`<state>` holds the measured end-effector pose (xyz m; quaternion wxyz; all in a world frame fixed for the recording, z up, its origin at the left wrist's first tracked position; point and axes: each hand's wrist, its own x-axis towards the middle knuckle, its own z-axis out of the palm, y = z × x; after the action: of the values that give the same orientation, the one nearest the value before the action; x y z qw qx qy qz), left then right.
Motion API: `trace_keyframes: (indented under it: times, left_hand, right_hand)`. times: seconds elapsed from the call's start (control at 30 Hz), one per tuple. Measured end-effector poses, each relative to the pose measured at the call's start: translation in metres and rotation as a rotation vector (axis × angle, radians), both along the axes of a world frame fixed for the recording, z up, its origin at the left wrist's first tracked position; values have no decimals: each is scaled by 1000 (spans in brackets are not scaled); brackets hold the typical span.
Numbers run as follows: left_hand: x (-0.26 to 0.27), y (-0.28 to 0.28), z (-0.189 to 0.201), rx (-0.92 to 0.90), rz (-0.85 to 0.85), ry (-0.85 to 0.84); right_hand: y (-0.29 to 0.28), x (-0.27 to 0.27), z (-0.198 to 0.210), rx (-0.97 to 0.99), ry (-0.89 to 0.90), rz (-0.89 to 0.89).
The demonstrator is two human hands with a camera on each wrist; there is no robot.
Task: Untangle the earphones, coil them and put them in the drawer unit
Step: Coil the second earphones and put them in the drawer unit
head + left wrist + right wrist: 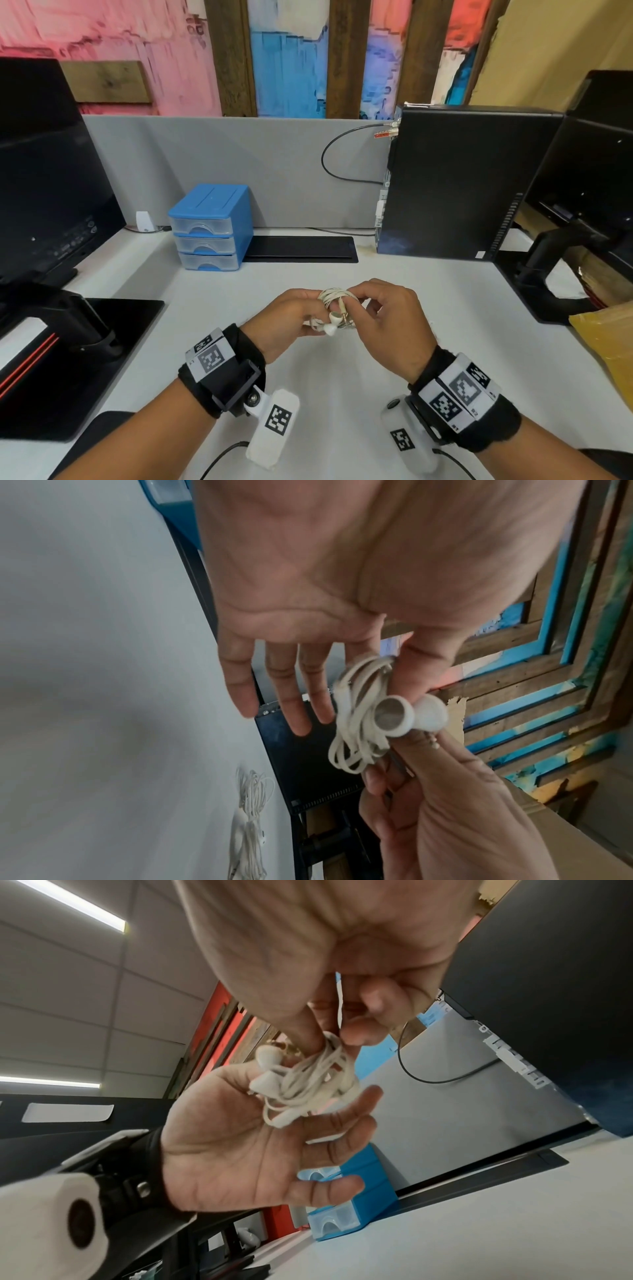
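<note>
The white earphones (337, 308) are wound into a small coil held above the white desk (342, 394) between both hands. My left hand (317, 310) pinches the coil (359, 723) between thumb and forefinger, its other fingers (301, 696) straight. My right hand (356, 301) pinches the cable on the coil's right side; the right wrist view shows its thumb and fingertips (359, 1031) closed on the strands (315, 1085). Both earbuds (394, 715) stick out near the left thumb. The blue drawer unit (209, 228) stands at the back left of the desk, its three clear drawers shut.
A black monitor (44, 178) stands at the left, with a black stand base (102, 329) in front of it. A black computer tower (462, 181) and a monitor arm (548, 260) are at the right. A black strip (301, 248) lies behind the hands, a yellow envelope (606, 342) far right.
</note>
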<state>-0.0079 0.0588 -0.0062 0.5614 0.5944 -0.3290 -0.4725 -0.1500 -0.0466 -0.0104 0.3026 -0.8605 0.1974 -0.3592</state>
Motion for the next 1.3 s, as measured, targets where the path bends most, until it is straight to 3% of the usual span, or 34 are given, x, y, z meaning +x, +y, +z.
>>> trace_keyframes:
  times: [0.1, 0.33, 0.57, 0.8, 0.97, 1.13, 1.3]
  left_hand:
    - [-3, 1, 2, -9, -12, 70]
    - [-11, 2, 2, -80, 0, 38]
    - [-11, 0, 5, -101, 166, 189]
    - [-15, -2, 9, -40, 69, 413]
    - [-18, -3, 2, -83, 107, 566]
    - [-18, -3, 0, -63, 87, 536]
    - [-12, 2, 8, -21, -43, 403]
  right_hand:
    - [1, 0, 1, 6, -7, -10]
    - [-5, 0, -1, 30, -33, -61]
    - [-10, 2, 4, 65, -135, -134]
    - [-8, 1, 3, 8, -172, -118]
    - [-4, 1, -3, -36, -204, -110]
    - [-6, 1, -5, -60, -177, -101]
    - [-20, -2, 7, -101, -215, -128]
